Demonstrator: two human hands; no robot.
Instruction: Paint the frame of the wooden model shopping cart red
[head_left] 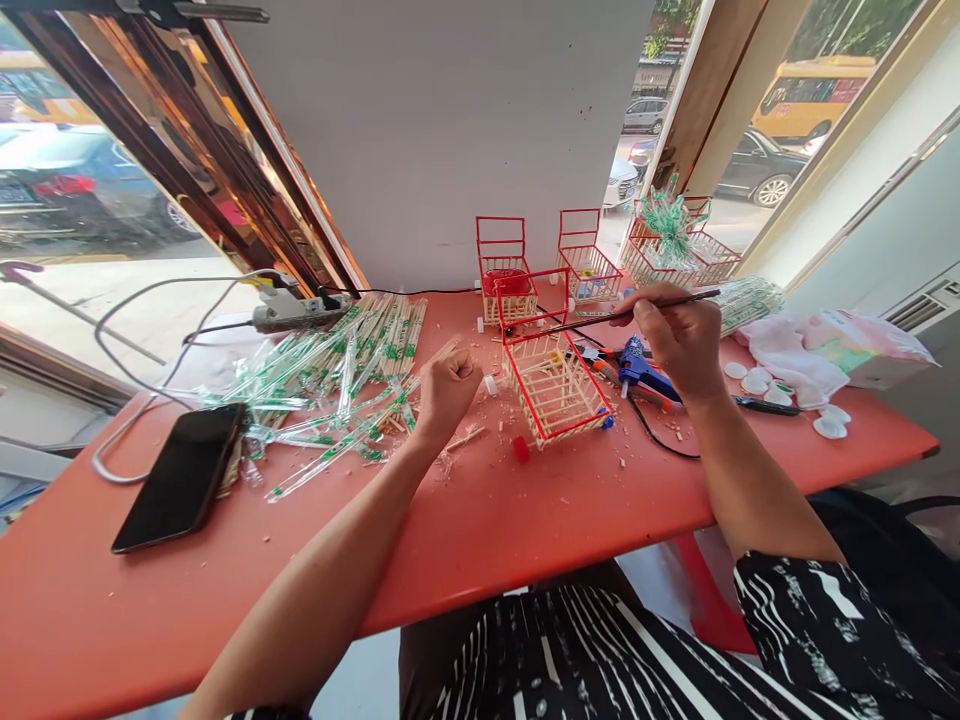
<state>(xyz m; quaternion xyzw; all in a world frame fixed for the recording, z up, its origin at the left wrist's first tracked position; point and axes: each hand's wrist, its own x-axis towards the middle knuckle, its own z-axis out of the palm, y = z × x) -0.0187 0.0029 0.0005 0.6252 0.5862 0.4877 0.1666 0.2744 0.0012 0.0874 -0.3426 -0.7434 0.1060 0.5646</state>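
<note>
A small shopping cart made of wooden sticks point(559, 392) stands in front of me, its top rim and handle painted red, with a red wheel point(521, 449) and a blue wheel point(606, 421) at its near corners. My right hand point(676, 335) is closed around a thin dark paintbrush point(596, 319), whose tip end reaches the base of the cart's red handle; I cannot tell whether it touches. To the left of the cart my left hand point(450, 388) is curled into a fist above the table, with nothing showing in it.
Behind stand more stick carts point(589, 270), one holding a red item point(506, 282). A blue glue gun point(646, 372) and white discs point(831, 422) lie right. Wrapped chopsticks point(375, 335), a power strip point(300, 312) and a phone point(180, 478) occupy the left of the red table point(465, 545).
</note>
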